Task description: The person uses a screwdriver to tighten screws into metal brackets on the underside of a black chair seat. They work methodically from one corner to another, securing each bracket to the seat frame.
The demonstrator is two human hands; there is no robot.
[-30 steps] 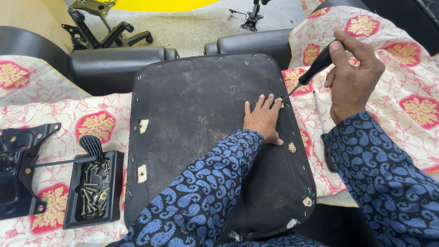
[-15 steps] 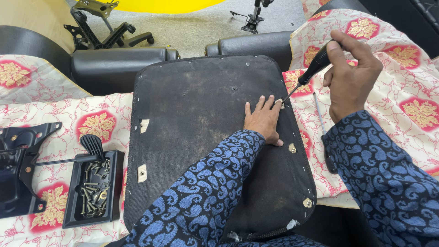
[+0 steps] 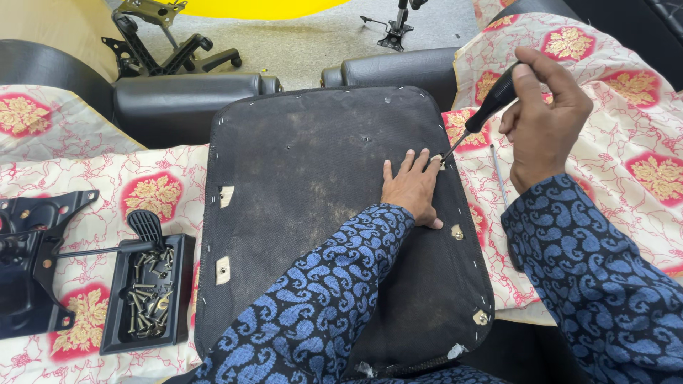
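— Head view: where did the seat panel (image 3: pixel 313 206) lie?

— Underside up on the patterned cloth (image 3: pixel 626 156). The left hand (image 3: pixel 413 188) pressed flat on it near its right edge, fingers spread.

— And the right hand (image 3: pixel 544 121)?

— Closed around a black-handled screwdriver (image 3: pixel 480 117), tip at the panel's edge beside the left fingertips. A tray of screws (image 3: pixel 146 295) sat left.

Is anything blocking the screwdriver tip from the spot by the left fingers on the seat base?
Nothing visible: the screwdriver tip already meets the seat base edge beside the left hand.
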